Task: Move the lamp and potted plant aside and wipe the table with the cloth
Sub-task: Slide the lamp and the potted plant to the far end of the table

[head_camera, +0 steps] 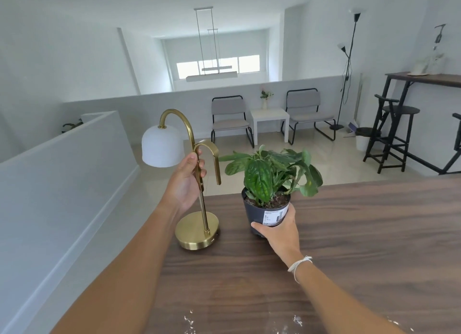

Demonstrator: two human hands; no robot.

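A brass lamp with a white dome shade stands near the far left corner of the dark wooden table. My left hand is closed around its thin stem, about halfway up. To its right sits a potted plant, green leaves in a dark pot with a white label. My right hand grips the pot's near side from the front. Both the lamp base and the pot appear to rest on the tabletop. No cloth is in view.
White crumbs or powder lie scattered on the table's near edge. The table's left and far edges drop to a pale floor. Beyond stand a low white wall, two grey chairs, a small white side table and a dark bar table with stools at the right.
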